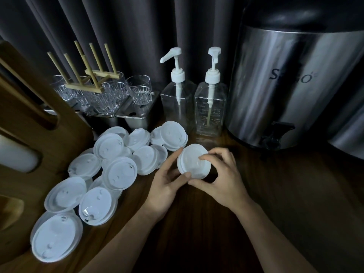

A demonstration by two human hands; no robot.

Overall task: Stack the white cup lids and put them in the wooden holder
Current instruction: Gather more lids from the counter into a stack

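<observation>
In the head view, I see both hands meeting a little right of the middle of the frame, above the dark wooden table [275,213]. Between them is a small stack of white plastic cup lids [194,161]. At its left edge I see more than one rim, so I judge it is several lids, but I cannot count them.

The left hand [167,186] holds the stack from the left side, with one finger lying along the rim and the thumb under the near edge. The right hand [218,180] is curled over the stack, its fingertips [204,157] on the top face and the thumb at the near edge. I think this two-sided hold is for keeping the rims in line while the lids nest together.

The loose white round lids [120,172] lie in an overlapping pile in the lower left and the middle of the frame, close to the left hand, so the next one is easy to reach. The tall brown wooden holder [29,107] with long openings stands at the left edge, just beside the pile. Something white shows in one opening, but I cannot tell what it is. The held stack is not yet in the holder.

Further back stand clear ribbed glasses [137,89], two clear pump bottles [178,103] and, at the upper right, a large steel drink dispenser [295,85].
</observation>
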